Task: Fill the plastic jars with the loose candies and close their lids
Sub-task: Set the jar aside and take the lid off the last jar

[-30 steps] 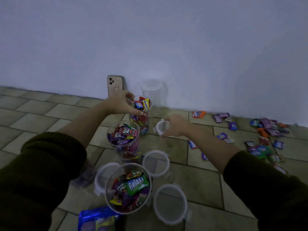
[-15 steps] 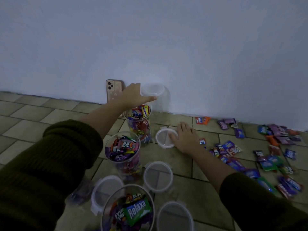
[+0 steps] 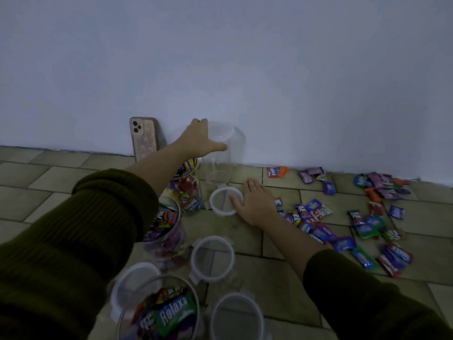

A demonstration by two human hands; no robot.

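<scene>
We see three clear jars upright, full of wrapped candies, an empty jar upright behind them, four lids lying flat, loose candies scattered to the right.

"Relaxa" reads on a green wrapper in the nearest jar and, upside down, on a red-blue wrapper in the far jar.

Nearest jar and one lid run off the bottom edge — a sleeve hides part of the middle jar. Print on the loose candies blurs.
</scene>
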